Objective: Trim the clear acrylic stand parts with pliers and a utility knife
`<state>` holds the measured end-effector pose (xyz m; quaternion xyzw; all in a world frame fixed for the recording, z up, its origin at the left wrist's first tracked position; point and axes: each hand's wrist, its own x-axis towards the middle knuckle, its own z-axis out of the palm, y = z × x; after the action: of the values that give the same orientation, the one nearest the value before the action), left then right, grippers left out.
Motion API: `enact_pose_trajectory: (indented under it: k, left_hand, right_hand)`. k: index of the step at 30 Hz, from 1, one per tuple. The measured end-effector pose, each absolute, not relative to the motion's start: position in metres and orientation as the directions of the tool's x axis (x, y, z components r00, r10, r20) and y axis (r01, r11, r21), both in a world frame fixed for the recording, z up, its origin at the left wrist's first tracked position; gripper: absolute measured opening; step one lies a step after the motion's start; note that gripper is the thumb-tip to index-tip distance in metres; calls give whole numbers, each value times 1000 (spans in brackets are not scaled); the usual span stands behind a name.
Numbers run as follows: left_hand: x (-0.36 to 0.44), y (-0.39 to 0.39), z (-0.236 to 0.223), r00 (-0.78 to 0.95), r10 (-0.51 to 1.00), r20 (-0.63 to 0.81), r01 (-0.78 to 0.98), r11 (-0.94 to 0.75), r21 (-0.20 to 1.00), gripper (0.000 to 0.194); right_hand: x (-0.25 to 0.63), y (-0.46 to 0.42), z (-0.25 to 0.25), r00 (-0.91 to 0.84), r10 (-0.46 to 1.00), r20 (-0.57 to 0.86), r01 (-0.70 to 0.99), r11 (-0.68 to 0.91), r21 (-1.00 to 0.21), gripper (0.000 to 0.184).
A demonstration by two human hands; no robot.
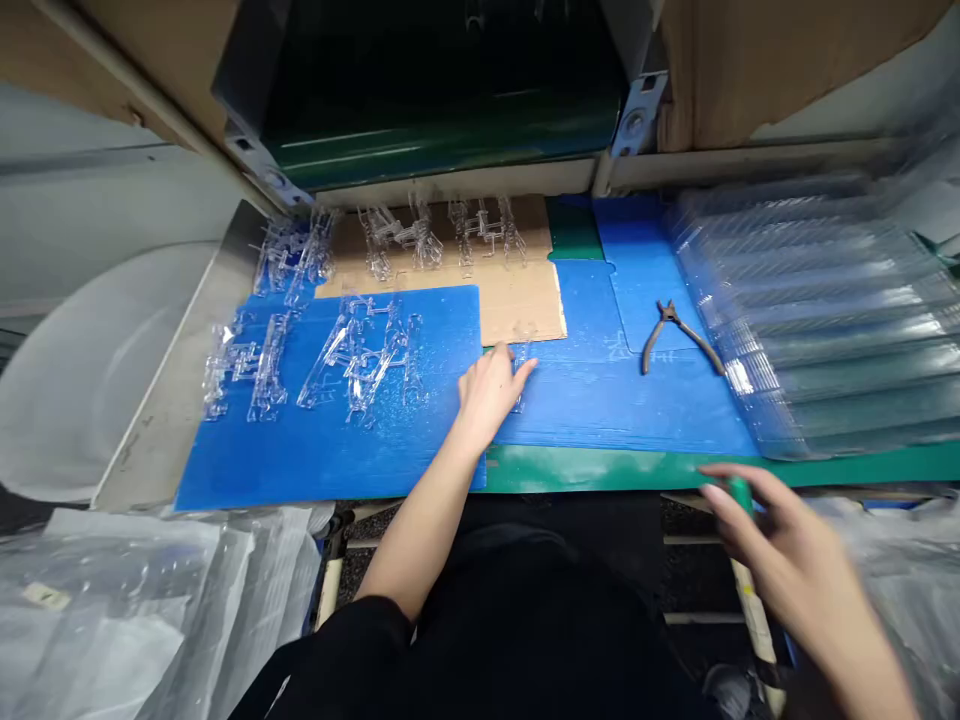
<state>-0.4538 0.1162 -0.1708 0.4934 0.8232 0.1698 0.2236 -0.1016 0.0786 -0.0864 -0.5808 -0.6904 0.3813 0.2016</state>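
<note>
blue corrugated plastic sheet [232, 465] taken as reference; it lies on the steel edge of the worktop [169, 390]. on top of it, two loose clusters of clear moulded plastic parts [360, 360] sit well apart, perhaps so the branching pieces do not snag each other. exact piece count within each cluster cannot be read, as the clear parts overlap.

beyond the sheet, a piece of brown cardboard [517, 310] carries three more clusters of clear parts [397, 235], spaced in a row, which gives five clusters in all. the cardboard's near edge tucks under the sheet, apparently keeping the surface continuous.

left hand [487, 392] lies at the sheet's right edge, open, palm down, fingers extended. just beside its fingertips stands one small clear part [518, 385]; contact cannot be confirmed.

right hand [776, 535] is right of the sheet and blurred, fingers curled at a green cap [739, 495] on a pale rod [754, 620]. whether it grips the cap cannot be told.

also right of the sheet: one pair of dark side cutters [675, 335] on a second blue sheet [637, 400], handles spread, within easy reach, and one stack of clear ribbed trays [817, 310]. a green mat [622, 470] runs along the near side.
</note>
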Motion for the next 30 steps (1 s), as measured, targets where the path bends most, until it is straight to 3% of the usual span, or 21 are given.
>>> enact_pose_trajectory:
  k: [3, 6, 8, 10, 14, 18, 21, 24, 26, 30]
  left_hand:
    - [-458, 141, -172, -344, 901, -264, 690, 434, 580, 24]
    - [-461, 127, -158, -226, 941, -250, 636, 337, 694, 26]
    - [-459, 98, -144, -84, 976, -199, 514, 214, 831, 28]
    - [-455, 65, -130, 23, 990, -142, 348, 125, 929, 29]
    - [-448, 15, -119, 65, 996, -60, 150, 50, 987, 27]
    - [-446, -11, -119, 154, 981, -116, -129, 137, 982, 34]
    - [-445, -25, -116, 22, 997, -78, 25, 78, 997, 30]
    - [-445, -37, -111, -158, 968, 195, 400, -118, 909, 16]
    - [-446, -43, -109, -158, 924, 347, 561, -205, 802, 16]
    - [-445, -48, -105, -98, 886, 452, 685, -270, 677, 16]
  right_hand:
    - [-169, 96, -115, -305, 916, -260, 469, -93, -878, 36]
    - [-224, 118, -126, -356, 884, -305, 210, -242, -947, 46]
    - [-245, 129, -123, -374, 875, -306, 56, -308, -950, 57]
    - [-254, 134, -115, -439, 845, -304, -37, -355, -934, 57]
    - [-259, 126, -100, -590, 741, -320, -37, -421, -907, 41]
    - [-257, 105, -88, -776, 596, -206, 122, -179, -976, 27]
    - [-250, 90, -81, -780, 617, -103, 217, 113, -970, 19]
    - [-238, 77, -76, -731, 682, -27, 315, 303, -899, 28]
    - [-232, 71, -73, -762, 647, 3, 320, 380, -868, 32]
    - [-227, 62, -67, -829, 557, 57, 275, 494, -825, 41]
